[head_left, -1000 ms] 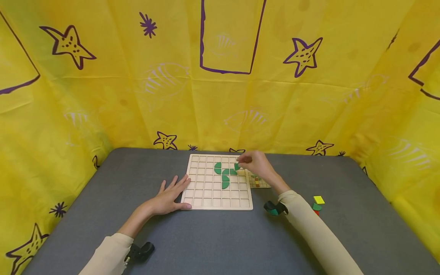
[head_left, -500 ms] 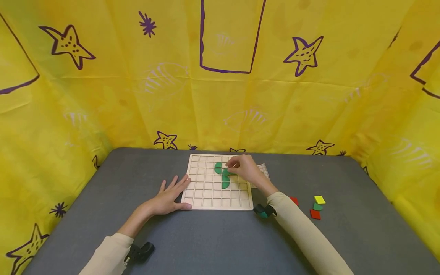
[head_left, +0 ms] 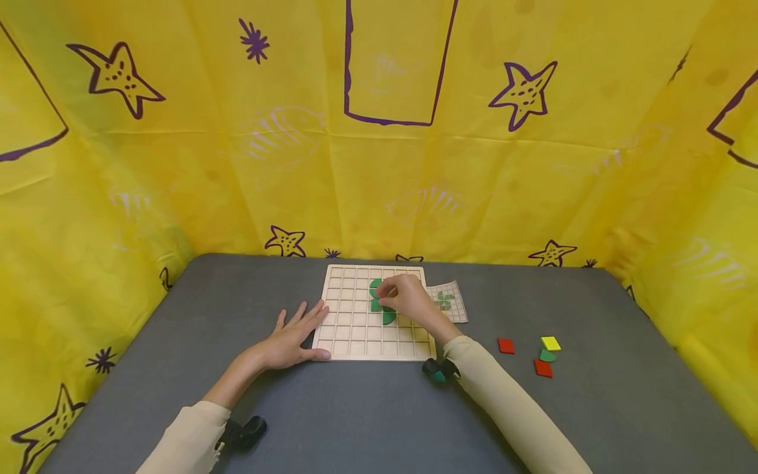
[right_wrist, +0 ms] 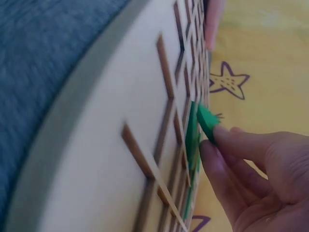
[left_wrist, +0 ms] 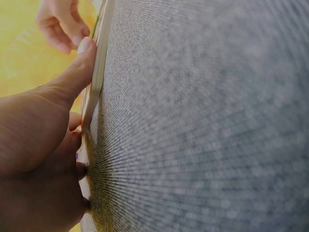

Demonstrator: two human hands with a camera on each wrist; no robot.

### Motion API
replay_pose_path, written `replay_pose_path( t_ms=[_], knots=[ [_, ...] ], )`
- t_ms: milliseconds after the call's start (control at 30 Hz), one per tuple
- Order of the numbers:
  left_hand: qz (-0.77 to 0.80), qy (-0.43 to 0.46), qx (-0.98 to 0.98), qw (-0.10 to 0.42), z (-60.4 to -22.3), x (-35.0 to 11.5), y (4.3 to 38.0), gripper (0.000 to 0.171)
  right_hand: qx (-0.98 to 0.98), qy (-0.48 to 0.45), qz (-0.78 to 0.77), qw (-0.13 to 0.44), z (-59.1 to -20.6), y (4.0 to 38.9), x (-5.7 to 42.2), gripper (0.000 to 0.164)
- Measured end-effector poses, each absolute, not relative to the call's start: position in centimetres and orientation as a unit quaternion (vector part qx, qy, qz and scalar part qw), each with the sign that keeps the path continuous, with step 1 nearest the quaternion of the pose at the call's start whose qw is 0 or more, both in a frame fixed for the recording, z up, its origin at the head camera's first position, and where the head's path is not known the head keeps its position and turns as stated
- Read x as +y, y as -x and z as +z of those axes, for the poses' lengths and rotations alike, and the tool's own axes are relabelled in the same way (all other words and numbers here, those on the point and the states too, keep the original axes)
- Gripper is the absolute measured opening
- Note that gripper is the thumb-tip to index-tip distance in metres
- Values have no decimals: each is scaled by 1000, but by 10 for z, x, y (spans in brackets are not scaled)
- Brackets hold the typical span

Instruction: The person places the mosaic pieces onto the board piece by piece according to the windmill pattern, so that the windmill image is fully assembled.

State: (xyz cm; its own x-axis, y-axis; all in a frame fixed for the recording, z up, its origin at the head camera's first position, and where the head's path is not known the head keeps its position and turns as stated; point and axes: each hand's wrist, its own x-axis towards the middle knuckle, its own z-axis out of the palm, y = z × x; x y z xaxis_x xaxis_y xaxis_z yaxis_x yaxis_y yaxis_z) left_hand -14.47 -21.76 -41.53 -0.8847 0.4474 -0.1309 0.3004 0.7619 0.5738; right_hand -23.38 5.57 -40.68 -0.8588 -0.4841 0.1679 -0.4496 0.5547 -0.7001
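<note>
A pale wooden grid board (head_left: 349,332) lies on the grey table. My left hand (head_left: 293,342) rests at the board's left edge with its fingers spread; the left wrist view shows the thumb (left_wrist: 82,65) against the rim. Over the middle of the board, my right hand (head_left: 408,298) pinches a small green tile (right_wrist: 206,120) between thumb and fingertips, just above the grid. Green rounded tiles sit in nearby cells, one (head_left: 388,318) below the fingers and another (head_left: 375,284) beyond them. The hand hides some of the others.
A printed pattern card (head_left: 454,306) lies against the board's right side. Farther right are loose tiles: a red one (head_left: 506,345), a yellow one (head_left: 551,343), a green rounded one (head_left: 547,356) and another red one (head_left: 543,368). A yellow patterned curtain (head_left: 331,191) surrounds the table.
My right hand has moved left across the board with the green tile, uncovering the card and the loose red tiles. The left hand has stayed at the board's edge.
</note>
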Motion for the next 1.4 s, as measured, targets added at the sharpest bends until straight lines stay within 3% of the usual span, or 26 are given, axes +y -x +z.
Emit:
replay_pose_path(
  t_ms=[1400],
  knots=[
    [280, -200, 930, 127, -417, -217, 144, 93, 901, 272, -337, 37, -408, 234, 45, 18]
  ],
)
